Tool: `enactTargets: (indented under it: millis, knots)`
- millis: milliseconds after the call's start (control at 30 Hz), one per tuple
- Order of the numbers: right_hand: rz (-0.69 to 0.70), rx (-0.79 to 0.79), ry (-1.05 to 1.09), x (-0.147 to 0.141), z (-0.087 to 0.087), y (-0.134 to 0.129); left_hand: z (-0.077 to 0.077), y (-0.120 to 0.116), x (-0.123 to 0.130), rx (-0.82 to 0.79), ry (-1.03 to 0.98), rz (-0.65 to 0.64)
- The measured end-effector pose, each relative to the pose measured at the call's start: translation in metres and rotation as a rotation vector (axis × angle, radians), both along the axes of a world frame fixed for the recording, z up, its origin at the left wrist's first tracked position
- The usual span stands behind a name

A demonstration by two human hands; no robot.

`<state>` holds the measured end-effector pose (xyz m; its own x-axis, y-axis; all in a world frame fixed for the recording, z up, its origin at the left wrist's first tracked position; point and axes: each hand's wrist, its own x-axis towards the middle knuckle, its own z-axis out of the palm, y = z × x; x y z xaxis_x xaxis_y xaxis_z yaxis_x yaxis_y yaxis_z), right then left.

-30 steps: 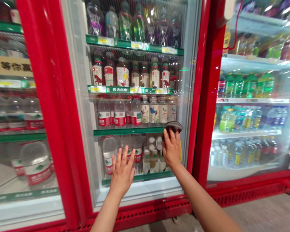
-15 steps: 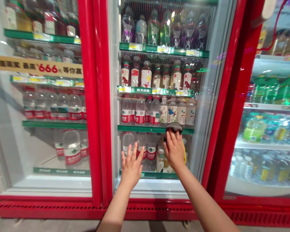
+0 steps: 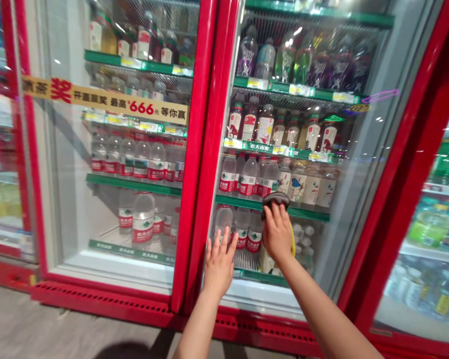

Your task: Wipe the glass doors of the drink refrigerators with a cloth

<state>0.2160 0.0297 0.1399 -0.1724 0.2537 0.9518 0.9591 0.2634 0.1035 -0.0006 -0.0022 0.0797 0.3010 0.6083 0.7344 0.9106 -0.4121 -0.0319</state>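
There are two arms [image 3: 202, 315], one pad [image 3: 276, 198], one banner [image 3: 105, 101].

Grey floor [image 3: 15, 319], red-based cooler [image 3: 3, 272] far left, brightly lit cooler [image 3: 392, 314] far right.

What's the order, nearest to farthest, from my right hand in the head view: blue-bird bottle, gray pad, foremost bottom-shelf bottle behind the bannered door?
1. Gray pad, against your right hand.
2. Blue-bird bottle, above, slightly right.
3. Foremost bottom-shelf bottle, well left.
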Motion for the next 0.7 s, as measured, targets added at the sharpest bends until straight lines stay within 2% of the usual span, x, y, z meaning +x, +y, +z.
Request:
enactTargets:
  millis: [100, 167, 233, 300, 367, 433, 500, 600, 700]
  knots:
    - [0.018, -0.101, -0.277, -0.008, -0.021, -0.011, -0.001, -0.001, -0.002, 0.006, -0.014, -0.011]
    - [-0.014, -0.110, -0.312, 0.000, -0.025, -0.017, 0.001, -0.002, -0.005, 0.025, -0.030, -0.018]
    - [-0.056, -0.075, -0.229, 0.004, -0.014, -0.016, 0.003, -0.003, -0.010, 0.045, -0.051, -0.022]
    - [-0.061, -0.029, -0.137, -0.006, 0.007, -0.006, 0.006, -0.004, -0.018, 0.057, -0.074, -0.019]
    - [-0.029, 0.002, -0.099, -0.030, 0.026, 0.006, 0.008, -0.004, -0.026, 0.062, -0.101, -0.003]
    - [0.024, 0.007, -0.132, -0.059, 0.031, 0.016, 0.008, -0.002, -0.033, 0.065, -0.133, 0.028]
    - [0.109, -0.013, -0.251, -0.082, 0.021, 0.020, 0.005, 0.001, -0.037, 0.070, -0.158, 0.058]
    - [0.257, -0.058, -0.415, -0.095, -0.005, 0.016, 0.001, 0.006, -0.040, 0.085, -0.170, 0.066]
    - [0.329, -0.036, -0.360, -0.096, -0.018, 0.010, -0.002, 0.006, -0.042, 0.113, -0.205, 0.074]
